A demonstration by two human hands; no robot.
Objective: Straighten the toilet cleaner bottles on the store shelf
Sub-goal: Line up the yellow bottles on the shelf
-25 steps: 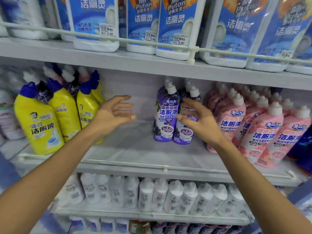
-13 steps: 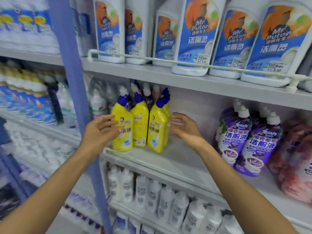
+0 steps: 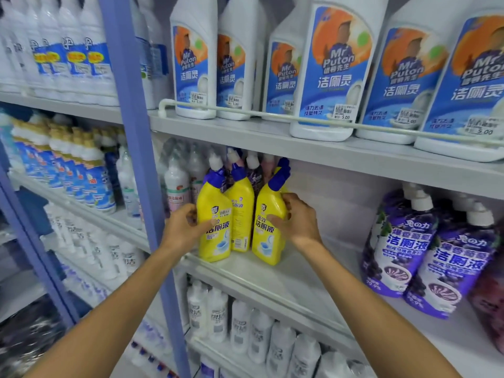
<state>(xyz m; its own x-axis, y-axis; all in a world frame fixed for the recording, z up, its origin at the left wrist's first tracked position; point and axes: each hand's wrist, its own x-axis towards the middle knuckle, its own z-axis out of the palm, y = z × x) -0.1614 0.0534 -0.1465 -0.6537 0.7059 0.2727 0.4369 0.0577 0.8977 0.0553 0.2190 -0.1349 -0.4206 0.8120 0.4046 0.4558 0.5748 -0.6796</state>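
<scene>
Head view shows my left hand [image 3: 185,230] curled round the left yellow bottle's [image 3: 214,211] middle and my right hand [image 3: 298,222] round the right yellow bottle [image 3: 268,236] at the shelf [image 3: 294,282] front, both probably stiff, slippery, heavy.

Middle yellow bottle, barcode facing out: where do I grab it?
Take the middle yellow bottle by its tapered shoulder under the blue cap, from the front: its body is hemmed in between the left bottle and right bottle, leaving only the top free.
</scene>
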